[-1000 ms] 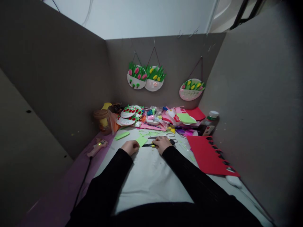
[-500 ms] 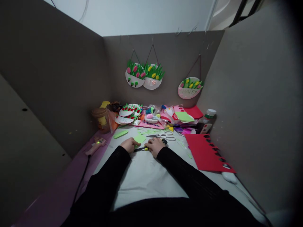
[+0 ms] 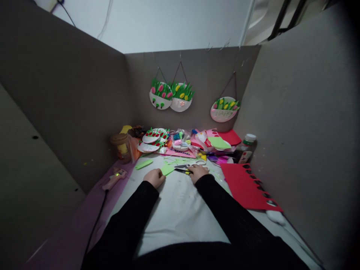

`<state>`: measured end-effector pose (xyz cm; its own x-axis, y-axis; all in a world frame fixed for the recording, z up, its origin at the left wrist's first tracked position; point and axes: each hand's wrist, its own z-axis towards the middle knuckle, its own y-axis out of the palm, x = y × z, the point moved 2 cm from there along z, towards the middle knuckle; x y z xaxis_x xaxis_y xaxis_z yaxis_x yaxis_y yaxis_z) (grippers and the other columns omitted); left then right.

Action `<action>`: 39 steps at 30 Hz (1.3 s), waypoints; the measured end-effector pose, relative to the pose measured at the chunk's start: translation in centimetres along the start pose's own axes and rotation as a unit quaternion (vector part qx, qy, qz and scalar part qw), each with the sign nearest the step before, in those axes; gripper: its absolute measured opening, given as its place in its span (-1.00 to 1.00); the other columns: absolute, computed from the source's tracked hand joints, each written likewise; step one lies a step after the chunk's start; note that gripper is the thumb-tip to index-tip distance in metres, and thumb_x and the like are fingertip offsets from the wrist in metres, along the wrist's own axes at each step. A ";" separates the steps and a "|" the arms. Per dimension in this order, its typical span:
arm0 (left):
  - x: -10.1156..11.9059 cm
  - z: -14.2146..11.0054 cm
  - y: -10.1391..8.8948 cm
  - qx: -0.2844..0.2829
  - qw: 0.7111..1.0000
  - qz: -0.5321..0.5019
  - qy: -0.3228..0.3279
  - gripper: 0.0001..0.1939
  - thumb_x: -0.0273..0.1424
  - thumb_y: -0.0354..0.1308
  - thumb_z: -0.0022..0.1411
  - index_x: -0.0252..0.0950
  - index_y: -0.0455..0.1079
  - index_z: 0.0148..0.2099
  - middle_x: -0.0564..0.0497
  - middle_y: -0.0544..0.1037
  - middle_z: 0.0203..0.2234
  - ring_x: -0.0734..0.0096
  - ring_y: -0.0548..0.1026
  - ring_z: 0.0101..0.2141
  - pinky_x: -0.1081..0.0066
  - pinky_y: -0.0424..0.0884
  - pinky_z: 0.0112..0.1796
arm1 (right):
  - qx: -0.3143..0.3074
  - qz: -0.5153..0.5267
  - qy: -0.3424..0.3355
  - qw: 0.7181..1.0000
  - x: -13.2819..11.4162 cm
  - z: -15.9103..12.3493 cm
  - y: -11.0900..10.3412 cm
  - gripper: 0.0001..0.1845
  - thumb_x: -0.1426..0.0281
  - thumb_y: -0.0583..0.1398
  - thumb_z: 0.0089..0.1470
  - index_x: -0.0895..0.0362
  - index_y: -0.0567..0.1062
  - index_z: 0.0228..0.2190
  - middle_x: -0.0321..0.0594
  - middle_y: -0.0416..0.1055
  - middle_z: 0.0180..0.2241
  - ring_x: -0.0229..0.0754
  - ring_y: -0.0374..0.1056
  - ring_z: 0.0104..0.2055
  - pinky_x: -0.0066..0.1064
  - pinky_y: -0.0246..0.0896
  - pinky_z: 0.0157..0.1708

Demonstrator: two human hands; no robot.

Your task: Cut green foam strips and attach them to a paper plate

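Observation:
My left hand (image 3: 154,177) rests on the table with its fingers curled onto the near left edge of a small light-green paper piece (image 3: 167,170). My right hand (image 3: 198,173), to the right of that paper, is closed around a slim black-and-yellow tool (image 3: 182,171). Its dark, narrow end points left toward the paper; the hand hides the rest, so I cannot tell its exact kind. Just behind the right hand lie white-handled scissors (image 3: 200,162). Thin green paper scraps (image 3: 176,160) are scattered behind the paper, and a longer green strip (image 3: 144,164) lies to the left.
A pink glue gun (image 3: 114,179) with a cord lies left. Red sheets (image 3: 239,187) and a bottle (image 3: 247,148) are at right. Decorated paper plates (image 3: 150,146) and craft supplies fill the back; more plates (image 3: 181,102) hang on the grey partition. A brown cup (image 3: 119,148) stands back left.
My right hand has moved right with the black-and-yellow tool, away from my left hand and off the green paper. My left hand stays at the paper. The view has tilted slightly.

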<state>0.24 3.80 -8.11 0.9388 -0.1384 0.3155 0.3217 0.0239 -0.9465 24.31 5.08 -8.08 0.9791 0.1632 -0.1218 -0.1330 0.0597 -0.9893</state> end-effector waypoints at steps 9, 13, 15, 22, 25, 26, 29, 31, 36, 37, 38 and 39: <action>0.5 0.1 -0.7 0.085 0.992 -0.085 0.032 -0.72 -0.28 -0.14 0.21 -0.28 0.30 -0.41 -0.02 0.42 -0.51 0.38 0.35 -0.43 0.44 0.16 -0.40 | 0.099 0.056 0.059 0.992 0.2 1.0 0.5 -0.47 0.38 0.16 -0.05 -0.04 0.30 0.02 -0.08 0.25 -0.01 0.03 0.07 0.05 -0.14 -0.04 -0.07; 2.2 -0.5 -0.7 0.106 0.967 -0.212 0.093 -0.72 -0.28 -0.14 0.20 -0.28 0.25 -0.46 0.06 0.35 -0.58 0.44 0.30 -0.48 0.48 0.18 -0.42 | 0.131 0.331 -0.033 0.934 -3.0 0.2 0.9 -0.61 0.32 0.15 -0.07 0.14 0.40 -0.14 -0.11 0.38 -0.27 -0.12 0.27 -0.23 -0.30 0.16 -0.25; 3.1 -0.8 -0.4 0.087 0.955 -0.258 0.121 -0.74 -0.30 -0.11 0.17 -0.29 0.25 -0.48 0.08 0.34 -0.60 0.47 0.29 -0.50 0.49 0.18 -0.43 | 0.071 0.495 -0.029 0.865 -4.9 -0.3 1.6 -0.70 0.21 0.10 -0.05 0.18 0.44 -0.38 -0.26 0.33 -0.55 -0.23 0.24 -0.50 -0.41 0.15 -0.47; 3.6 -1.1 0.3 0.047 0.955 -0.253 0.146 -0.72 -0.26 -0.02 0.12 -0.31 0.29 -0.54 0.11 0.30 -0.64 0.51 0.24 -0.53 0.50 0.13 -0.46 | 0.106 0.616 0.044 0.780 -4.9 -0.3 1.7 -0.64 0.11 0.17 -0.24 0.13 0.26 -0.71 -0.43 0.12 -0.78 -0.36 0.02 -0.69 -0.48 -0.05 -0.64; 3.1 -0.9 0.0 0.050 0.957 -0.251 0.138 -0.72 -0.26 0.00 0.10 -0.31 0.28 -0.56 0.11 0.29 -0.66 0.51 0.24 -0.54 0.50 0.12 -0.47 | 0.123 0.639 0.071 0.756 -3.5 0.0 1.6 -0.66 0.13 0.17 -0.24 0.11 0.24 -0.68 -0.47 0.09 -0.79 -0.38 -0.04 -0.71 -0.49 -0.09 -0.67; 3.0 -0.9 -0.1 0.054 0.956 -0.257 0.130 -0.72 -0.25 0.00 0.10 -0.31 0.27 -0.56 0.11 0.29 -0.66 0.51 0.24 -0.54 0.50 0.13 -0.47 | 0.121 0.641 0.075 0.754 -3.2 0.0 1.6 -0.68 0.15 0.18 -0.24 0.12 0.25 -0.67 -0.47 0.09 -0.79 -0.38 -0.04 -0.71 -0.50 -0.09 -0.67; 2.3 -0.6 -0.6 0.093 0.946 -0.299 0.084 -0.71 -0.25 -0.04 0.11 -0.30 0.27 -0.55 0.11 0.30 -0.66 0.50 0.26 -0.54 0.50 0.15 -0.48 | 0.106 0.633 0.074 0.763 -3.3 -0.2 1.6 -0.77 0.24 0.17 -0.25 0.13 0.28 -0.66 -0.46 0.12 -0.77 -0.37 -0.01 -0.70 -0.50 -0.08 -0.67; 1.4 -0.4 -1.0 0.136 0.934 -0.327 0.048 -0.71 -0.22 -0.05 0.11 -0.30 0.27 -0.52 0.10 0.31 -0.65 0.49 0.27 -0.54 0.50 0.17 -0.47 | 0.088 0.623 0.046 0.776 -3.8 -0.4 1.6 -0.84 0.31 0.16 -0.27 0.14 0.31 -0.68 -0.44 0.15 -0.76 -0.37 0.03 -0.68 -0.51 -0.05 -0.65; 0.0 0.2 -1.1 0.221 0.891 -0.396 -0.014 -0.68 -0.16 -0.04 0.10 -0.30 0.27 -0.49 0.08 0.33 -0.63 0.49 0.29 -0.52 0.50 0.22 -0.45 | 0.089 0.633 0.031 0.768 -4.7 -0.6 1.4 -0.83 0.28 0.15 -0.24 0.14 0.35 -0.64 -0.43 0.15 -0.75 -0.35 0.06 -0.66 -0.51 -0.02 -0.65; 0.3 0.3 -0.9 0.205 0.886 -0.416 -0.012 -0.70 -0.15 0.01 0.06 -0.31 0.28 -0.47 0.08 0.36 -0.61 0.49 0.30 -0.52 0.50 0.23 -0.45 | 0.097 0.633 0.029 0.768 -4.8 -0.7 1.4 -0.80 0.25 0.15 -0.21 0.14 0.35 -0.62 -0.43 0.16 -0.75 -0.35 0.07 -0.66 -0.50 -0.01 -0.65; 0.8 0.2 -0.5 0.174 0.884 -0.434 -0.005 -0.70 -0.15 0.07 0.00 -0.32 0.30 -0.44 0.08 0.37 -0.60 0.50 0.30 -0.52 0.50 0.23 -0.45 | 0.104 0.627 0.019 0.772 -5.1 -0.7 1.4 -0.78 0.23 0.15 -0.20 0.14 0.36 -0.61 -0.42 0.17 -0.74 -0.34 0.08 -0.65 -0.50 0.01 -0.63; 1.4 0.2 -0.2 0.136 0.884 -0.448 0.004 -0.69 -0.16 0.13 -0.06 -0.33 0.32 -0.43 0.08 0.38 -0.60 0.50 0.30 -0.53 0.50 0.23 -0.47 | 0.108 0.614 -0.001 0.782 -5.4 -0.8 1.4 -0.76 0.21 0.16 -0.19 0.14 0.37 -0.61 -0.41 0.19 -0.72 -0.34 0.10 -0.63 -0.49 0.04 -0.61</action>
<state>1.51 3.77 -7.53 0.2913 -0.2299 0.9286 0.9543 0.1369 -0.2655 18.95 3.51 -8.90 0.0929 0.2299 -0.9688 -0.9957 0.0223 -0.0902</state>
